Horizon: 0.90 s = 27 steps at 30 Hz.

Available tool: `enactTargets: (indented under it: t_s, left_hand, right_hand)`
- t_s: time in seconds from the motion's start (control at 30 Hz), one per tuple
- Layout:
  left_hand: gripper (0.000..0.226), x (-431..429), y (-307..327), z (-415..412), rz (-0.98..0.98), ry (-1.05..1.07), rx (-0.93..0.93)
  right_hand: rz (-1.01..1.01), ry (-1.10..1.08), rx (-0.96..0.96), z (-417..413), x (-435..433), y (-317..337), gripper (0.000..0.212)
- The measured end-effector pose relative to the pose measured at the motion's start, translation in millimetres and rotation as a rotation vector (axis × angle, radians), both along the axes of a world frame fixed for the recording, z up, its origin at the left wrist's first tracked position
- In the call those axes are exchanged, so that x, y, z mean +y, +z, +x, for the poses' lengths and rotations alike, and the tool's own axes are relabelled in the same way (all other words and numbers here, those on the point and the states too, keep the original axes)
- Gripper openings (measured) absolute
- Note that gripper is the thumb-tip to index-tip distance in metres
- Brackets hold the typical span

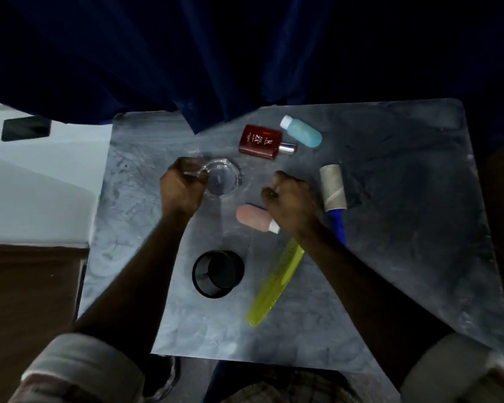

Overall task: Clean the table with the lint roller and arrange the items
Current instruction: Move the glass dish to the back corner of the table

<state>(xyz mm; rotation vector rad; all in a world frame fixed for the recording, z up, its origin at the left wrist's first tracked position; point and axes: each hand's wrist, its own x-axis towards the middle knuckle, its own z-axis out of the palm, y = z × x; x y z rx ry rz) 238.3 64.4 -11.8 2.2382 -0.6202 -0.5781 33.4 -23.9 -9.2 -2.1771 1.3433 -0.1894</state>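
Nearest on the grey table [390, 257]: a black mesh cup [218, 273] and yellow comb [277, 283]. Mid-table, the right hand [291, 203], fisted and empty, hovers by the pink bottle [255, 218] and lint roller [333, 193]; the left hand [182, 187] grips a clear glass dish [223, 178]. Farthest lie a red perfume bottle [261, 141] and blue bottle [303, 132].
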Motion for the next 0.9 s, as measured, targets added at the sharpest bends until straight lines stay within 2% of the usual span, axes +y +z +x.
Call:
enactTargets:
  t_s: [0.07, 0.13, 0.2, 0.3, 0.43, 0.57, 0.67, 0.77, 0.9]
  left_hand:
    - [0.037, 8.6, -9.9, 20.2, 0.073, -0.012, -0.026]
    - [0.045, 13.9, -21.2, 34.5, 0.094, -0.037, 0.052]
    - [0.038, 16.8, -31.6, 44.0, 0.069, -0.04, 0.147]
    - [0.014, 17.2, -45.0, 53.7, -0.009, -0.055, 0.262]
    - [0.021, 18.1, -53.0, 60.4, -0.069, -0.067, 0.322]
    - [0.026, 31.0, -44.4, 65.8, -0.12, -0.133, 0.283]
    - [0.026, 55.7, -28.8, 74.5, -0.197, -0.067, 0.26]
    - [0.02, 96.1, -14.7, 86.4, -0.222, 0.014, 0.197]
    - [0.012, 158.2, -3.0, 112.7, -0.174, 0.112, 0.114]
  right_hand:
    - [0.056, 0.016, 0.016, 30.1, -0.1, -7.7, 0.025]
    - [0.064, 0.02, 0.044, 53.6, -1.1, -14.8, 0.029]
    - [0.059, 0.015, 0.069, 72.7, -1.8, -21.6, 0.033]
    - [0.049, -0.012, 0.105, 93.9, -2.4, -29.4, 0.038]
    - [0.05, -0.061, 0.176, 104.5, -0.4, -35.2, 0.036]
    - [-0.015, -0.07, 0.184, 111.9, 9.8, -27.0, 0.033]
    - [-0.038, -0.053, 0.135, 122.1, 24.9, -8.4, 0.031]
    - [-0.007, 0.055, 0.109, 140.7, 48.3, 14.0, 0.029]
    - [0.068, 0.186, 0.106, 180.4, 91.9, 26.1, 0.032]
